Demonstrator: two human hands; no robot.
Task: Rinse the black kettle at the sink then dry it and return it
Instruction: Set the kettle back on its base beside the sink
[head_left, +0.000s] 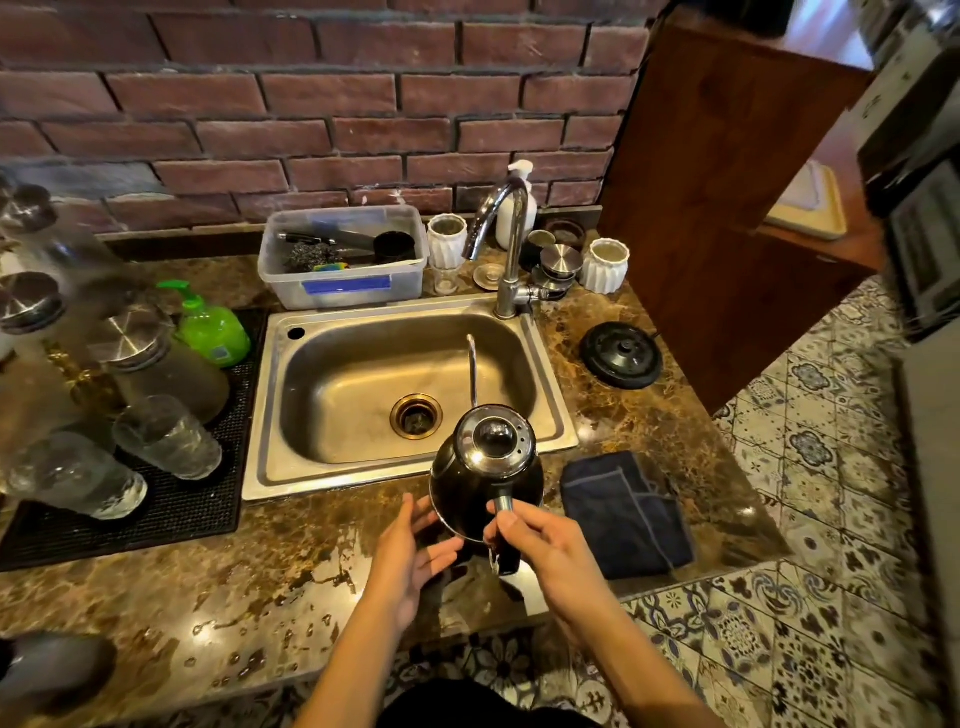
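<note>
The black kettle (483, 467), shiny with a thin gooseneck spout pointing away, hangs over the near rim of the steel sink (311, 467). My right hand (540, 540) grips its handle from behind. My left hand (415, 551) is open, fingers spread against the kettle's lower left side. A lid sits in the kettle's top opening. The chrome tap (501, 223) arches over the back of the sink and no water runs from it. A dark blue cloth (623, 514) lies folded on the counter to the right of the kettle. The round black kettle base (621, 355) rests on the counter right of the sink.
A clear tub (343, 280) of scrubbers stands behind the sink, beside white ribbed cups (447, 239) and a white pump bottle (511, 208). A black drying mat (171, 499) on the left holds glasses, jars and a green soap bottle (213, 332). A wooden cabinet (727, 208) rises on the right.
</note>
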